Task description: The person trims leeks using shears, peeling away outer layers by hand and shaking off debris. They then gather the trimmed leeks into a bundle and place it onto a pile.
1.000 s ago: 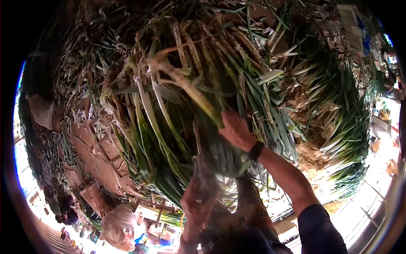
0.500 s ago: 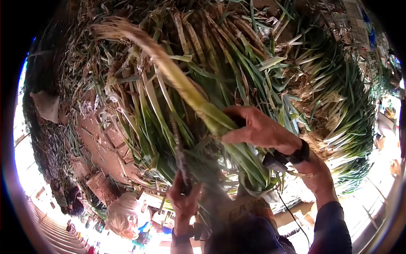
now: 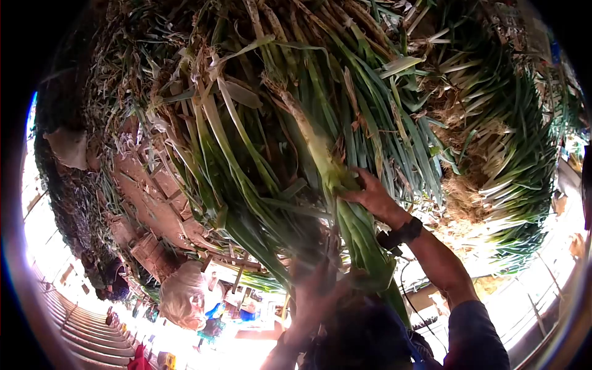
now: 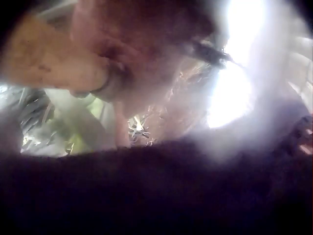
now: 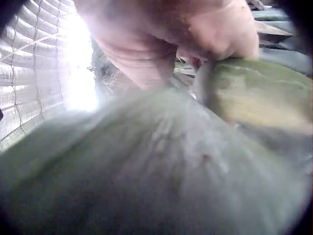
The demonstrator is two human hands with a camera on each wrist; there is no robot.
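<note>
My right hand [image 3: 381, 202] grips a thick leek [image 3: 319, 148] partway along its stalk. The brown, dirty root end points up and away; broad green leaves hang down toward my lap. In the right wrist view the leek's leaf [image 5: 146, 161] fills the lower part, below the curled fingers. My left hand [image 3: 313, 293], blurred, is low beside those leaves, holding a narrow dark knife-like tool [image 3: 333, 243] that points upward. The left wrist view shows bent fingers [image 4: 54, 58] close up, the tool's dark end [image 4: 210, 53] and pale green leaf behind; a dark sleeve hides the bottom.
Loose leeks [image 3: 216, 135] lie spread before me with roots away. To the right stands a long stacked row of leeks [image 3: 512, 166]. Leaf scraps and bare brown ground [image 3: 145, 197] are on the left. Another person [image 3: 185, 296] is at the lower left, near a wooden block [image 3: 154, 256].
The leek has been drawn in and swung from pointing up-left to nearly upright, still in my right hand. My left hand, holding the tool, has moved right to beside the leek's leaves.
</note>
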